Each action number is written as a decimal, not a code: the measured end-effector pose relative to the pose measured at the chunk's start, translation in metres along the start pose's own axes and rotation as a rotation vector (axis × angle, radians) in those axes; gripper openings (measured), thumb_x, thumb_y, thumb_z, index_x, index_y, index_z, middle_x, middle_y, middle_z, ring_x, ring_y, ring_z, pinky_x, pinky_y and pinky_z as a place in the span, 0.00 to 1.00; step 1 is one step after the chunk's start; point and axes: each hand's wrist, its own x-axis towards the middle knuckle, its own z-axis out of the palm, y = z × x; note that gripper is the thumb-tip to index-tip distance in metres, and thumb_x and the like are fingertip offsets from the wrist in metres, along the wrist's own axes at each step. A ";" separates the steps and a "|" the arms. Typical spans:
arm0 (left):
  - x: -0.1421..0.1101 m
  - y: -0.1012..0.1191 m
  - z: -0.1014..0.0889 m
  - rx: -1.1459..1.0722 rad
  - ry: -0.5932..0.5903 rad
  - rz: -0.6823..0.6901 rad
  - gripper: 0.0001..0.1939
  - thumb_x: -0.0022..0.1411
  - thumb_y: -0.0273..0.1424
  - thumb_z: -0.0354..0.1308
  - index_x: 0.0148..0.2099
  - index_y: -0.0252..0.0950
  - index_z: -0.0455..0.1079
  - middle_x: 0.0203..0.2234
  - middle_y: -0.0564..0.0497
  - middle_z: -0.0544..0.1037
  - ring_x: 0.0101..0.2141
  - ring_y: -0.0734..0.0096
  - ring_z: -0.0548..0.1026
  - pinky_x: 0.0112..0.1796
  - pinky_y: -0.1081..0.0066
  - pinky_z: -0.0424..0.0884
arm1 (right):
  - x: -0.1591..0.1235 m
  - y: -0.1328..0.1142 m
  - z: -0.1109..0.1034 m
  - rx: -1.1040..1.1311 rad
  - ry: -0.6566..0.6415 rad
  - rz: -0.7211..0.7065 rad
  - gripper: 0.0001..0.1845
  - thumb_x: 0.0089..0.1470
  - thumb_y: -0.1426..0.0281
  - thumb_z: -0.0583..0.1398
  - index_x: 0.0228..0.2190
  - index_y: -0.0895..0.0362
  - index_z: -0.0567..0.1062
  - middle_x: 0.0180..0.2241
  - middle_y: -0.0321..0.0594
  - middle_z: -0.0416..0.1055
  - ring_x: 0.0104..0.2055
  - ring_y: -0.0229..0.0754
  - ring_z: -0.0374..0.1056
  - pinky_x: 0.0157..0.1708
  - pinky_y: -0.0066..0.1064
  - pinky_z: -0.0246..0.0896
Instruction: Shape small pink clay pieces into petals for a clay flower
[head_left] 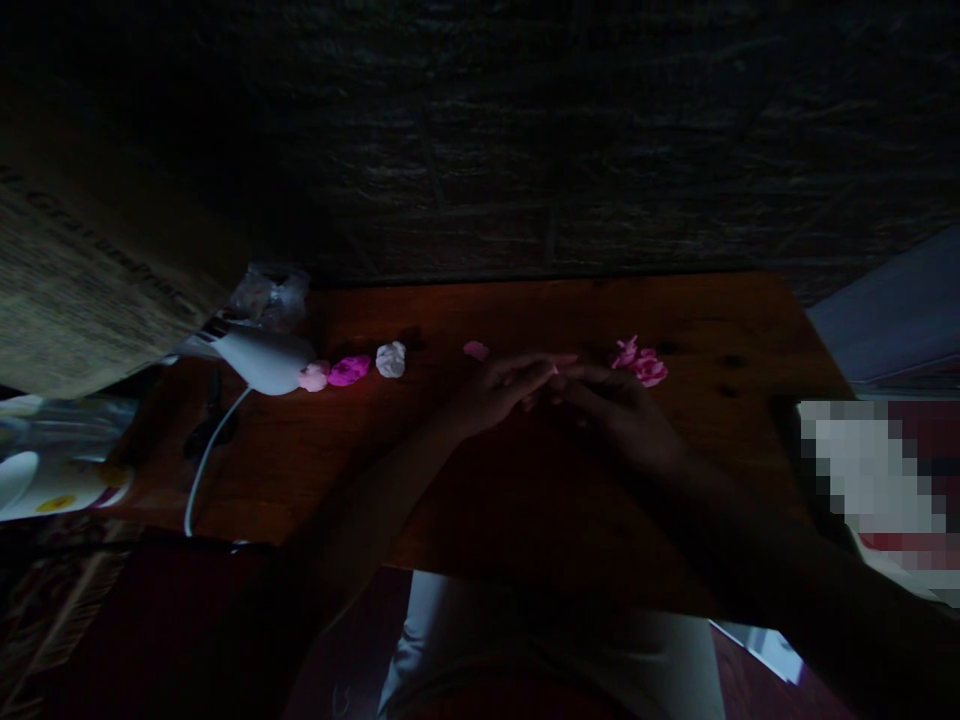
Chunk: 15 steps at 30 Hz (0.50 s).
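Meeting above the brown table (547, 312), the left hand (496, 392) and right hand (626, 412) are both pinched narrow on one bit. Right hand partly lost in shadow. Cluster (643, 364) just beside it: bright pink, crumpled, petal-like. Scrap (475, 349) near left hand: duller pink, rounded. Bit (555, 370) between the fingertips: pale pink, tiny, mostly covered; full shape cannot be made out.

Hands (491, 393) over table (735, 440), clumps (391, 359) left, petal cluster (649, 369) right
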 end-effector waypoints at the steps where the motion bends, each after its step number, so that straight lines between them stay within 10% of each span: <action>1: 0.000 -0.001 0.000 -0.013 0.011 -0.012 0.27 0.65 0.50 0.58 0.57 0.35 0.76 0.29 0.51 0.74 0.26 0.77 0.66 0.28 0.73 0.62 | 0.000 -0.001 0.000 -0.015 0.005 0.001 0.15 0.53 0.56 0.68 0.29 0.56 0.80 0.26 0.35 0.73 0.23 0.33 0.59 0.23 0.26 0.53; 15: 0.002 0.001 0.001 0.033 0.146 -0.039 0.21 0.57 0.48 0.66 0.37 0.33 0.79 0.29 0.50 0.77 0.24 0.79 0.67 0.27 0.74 0.62 | -0.004 -0.005 0.000 -0.202 0.061 -0.155 0.15 0.51 0.55 0.68 0.28 0.56 0.82 0.25 0.37 0.76 0.25 0.37 0.64 0.26 0.29 0.59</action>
